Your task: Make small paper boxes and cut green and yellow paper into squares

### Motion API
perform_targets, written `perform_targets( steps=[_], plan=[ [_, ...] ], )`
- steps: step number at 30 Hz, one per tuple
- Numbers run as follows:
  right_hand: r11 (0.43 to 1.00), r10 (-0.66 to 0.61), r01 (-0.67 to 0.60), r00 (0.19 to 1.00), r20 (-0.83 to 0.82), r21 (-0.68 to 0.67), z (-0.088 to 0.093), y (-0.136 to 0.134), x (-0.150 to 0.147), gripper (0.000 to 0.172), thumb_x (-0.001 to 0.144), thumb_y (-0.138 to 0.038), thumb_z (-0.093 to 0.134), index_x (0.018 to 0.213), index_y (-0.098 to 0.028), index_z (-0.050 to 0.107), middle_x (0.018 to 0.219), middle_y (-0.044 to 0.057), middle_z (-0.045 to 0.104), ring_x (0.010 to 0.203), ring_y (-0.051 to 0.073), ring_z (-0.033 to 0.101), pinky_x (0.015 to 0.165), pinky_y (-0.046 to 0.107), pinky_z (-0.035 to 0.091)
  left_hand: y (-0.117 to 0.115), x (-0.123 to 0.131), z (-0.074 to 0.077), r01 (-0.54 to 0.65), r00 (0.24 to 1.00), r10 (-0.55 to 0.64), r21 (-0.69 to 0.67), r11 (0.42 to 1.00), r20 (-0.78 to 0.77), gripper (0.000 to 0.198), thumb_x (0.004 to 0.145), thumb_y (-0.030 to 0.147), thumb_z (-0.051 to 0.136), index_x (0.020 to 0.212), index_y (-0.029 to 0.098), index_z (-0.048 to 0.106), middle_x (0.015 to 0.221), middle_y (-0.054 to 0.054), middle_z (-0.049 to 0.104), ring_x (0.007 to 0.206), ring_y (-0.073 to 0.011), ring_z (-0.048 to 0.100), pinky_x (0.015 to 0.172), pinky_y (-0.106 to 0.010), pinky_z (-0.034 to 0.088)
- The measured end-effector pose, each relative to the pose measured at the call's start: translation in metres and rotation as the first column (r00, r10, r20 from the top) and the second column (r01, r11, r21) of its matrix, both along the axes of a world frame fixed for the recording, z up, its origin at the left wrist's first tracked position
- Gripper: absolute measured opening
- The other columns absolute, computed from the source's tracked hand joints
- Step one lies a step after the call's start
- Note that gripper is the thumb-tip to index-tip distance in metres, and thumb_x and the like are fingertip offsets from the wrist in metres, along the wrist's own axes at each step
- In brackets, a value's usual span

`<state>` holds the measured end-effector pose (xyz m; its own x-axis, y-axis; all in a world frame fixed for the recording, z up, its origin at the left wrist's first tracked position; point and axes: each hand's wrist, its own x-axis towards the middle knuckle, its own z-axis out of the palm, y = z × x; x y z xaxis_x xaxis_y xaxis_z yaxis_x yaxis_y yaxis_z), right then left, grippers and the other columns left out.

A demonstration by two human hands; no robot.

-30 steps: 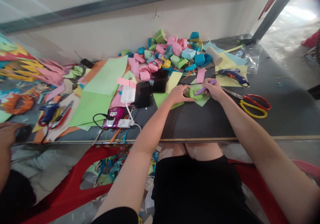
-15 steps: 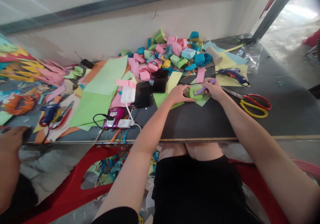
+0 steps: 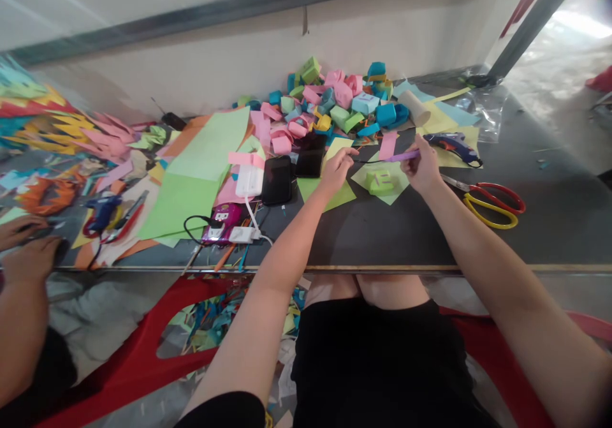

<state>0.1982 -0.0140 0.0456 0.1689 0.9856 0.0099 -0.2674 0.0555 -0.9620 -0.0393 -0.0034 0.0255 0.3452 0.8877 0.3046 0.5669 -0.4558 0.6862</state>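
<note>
My right hand [image 3: 421, 168] is closed round a thin purple pen-like stick [image 3: 401, 155] that points left. My left hand [image 3: 337, 168] is lifted a little off the table with its fingertips pinched together; what they hold, if anything, is too small to make out. Between the two hands a small green paper box [image 3: 380, 181] lies on a light green sheet [image 3: 399, 185], touched by neither hand.
A heap of folded paper boxes [image 3: 335, 99] lies at the back. Two dark phones [image 3: 292, 169], a white charger [image 3: 248, 181], large green sheets [image 3: 201, 160], a blue glue gun [image 3: 452, 144] and red-yellow scissors [image 3: 492, 203] surround my hands. Another person's hands [image 3: 26, 249] work at the left edge.
Both my hands have lifted off the green box and moved apart; the box now lies alone on the sheet. The other person's hands at the left moved up onto the table.
</note>
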Motion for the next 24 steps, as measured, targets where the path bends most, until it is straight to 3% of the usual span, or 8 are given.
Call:
perform_targets(
  steps=[3,6,10,13,15,19,24],
  plan=[
    [1.000,0.019,-0.019,1.000,0.000,-0.021,0.003,-0.002,-0.005,0.063,0.082,-0.075,0.072,0.059,-0.025,0.042,0.041,-0.006,0.041,0.034,0.007,0.038,0.033,0.023,0.023,0.000,0.006,-0.001,-0.016,0.986,0.025,-0.055,0.998,0.164,0.039,0.109,0.045,0.031,0.136,0.023,0.049,0.096,-0.005,0.072,0.078,-0.0153,0.064,0.081,-0.031,0.051],
    [1.000,-0.009,0.009,1.000,0.004,-0.017,0.005,-0.003,-0.009,0.063,0.079,-0.074,0.076,0.057,-0.023,0.047,0.042,-0.004,0.045,0.034,0.007,0.037,0.033,0.022,0.020,-0.004,0.012,0.000,0.056,0.974,-0.031,-0.105,0.993,0.223,0.039,0.110,0.051,0.037,0.134,0.023,0.049,0.108,-0.009,0.077,0.071,-0.0127,0.064,0.078,-0.031,0.053],
    [1.000,-0.002,0.002,1.000,0.010,0.022,0.005,-0.006,-0.010,0.056,0.077,-0.068,0.080,0.060,-0.021,0.056,0.044,-0.004,0.049,0.036,0.006,0.039,0.035,0.021,0.022,-0.013,0.013,0.007,0.143,0.972,-0.122,-0.096,0.985,0.203,0.047,0.102,0.064,0.052,0.110,0.021,0.067,0.103,-0.008,0.078,0.072,-0.0140,0.066,0.076,-0.031,0.054],
    [0.998,0.026,-0.026,1.000,0.006,0.055,0.003,-0.008,-0.010,0.051,0.077,-0.062,0.080,0.058,-0.021,0.057,0.042,-0.004,0.047,0.036,0.006,0.039,0.037,0.022,0.025,-0.019,0.014,0.013,0.108,0.980,-0.103,-0.018,0.994,0.167,0.057,0.097,0.071,0.057,0.112,0.019,0.075,0.094,-0.007,0.078,0.072,-0.0167,0.066,0.074,-0.032,0.053],
    [0.997,0.029,-0.029,1.000,0.007,0.068,0.002,-0.009,-0.011,0.050,0.078,-0.060,0.079,0.057,-0.021,0.056,0.044,-0.004,0.047,0.036,0.006,0.040,0.037,0.022,0.025,-0.021,0.014,0.015,0.077,0.985,-0.081,0.030,0.997,0.150,0.059,0.096,0.072,0.057,0.114,0.019,0.077,0.098,-0.009,0.079,0.078,-0.0186,0.067,0.076,-0.033,0.053],
    [0.998,0.017,-0.017,1.000,0.008,0.067,0.001,-0.008,-0.011,0.049,0.081,-0.057,0.078,0.056,-0.021,0.056,0.044,-0.003,0.048,0.037,0.006,0.038,0.037,0.022,0.024,-0.022,0.015,0.017,0.078,0.986,-0.086,0.061,0.995,0.140,0.060,0.098,0.071,0.055,0.114,0.019,0.078,0.110,-0.011,0.079,0.087,-0.0200,0.069,0.079,-0.033,0.054],
    [0.996,0.016,-0.018,0.999,0.029,0.092,0.000,-0.008,-0.010,0.047,0.078,-0.057,0.079,0.055,-0.021,0.059,0.044,-0.002,0.050,0.037,0.006,0.038,0.038,0.022,0.024,-0.023,0.014,0.018,0.083,0.992,-0.091,0.093,0.992,0.083,0.056,0.101,0.068,0.052,0.116,0.020,0.078,0.103,-0.009,0.077,0.085,-0.0186,0.066,0.079,-0.032,0.052]
  ],
)
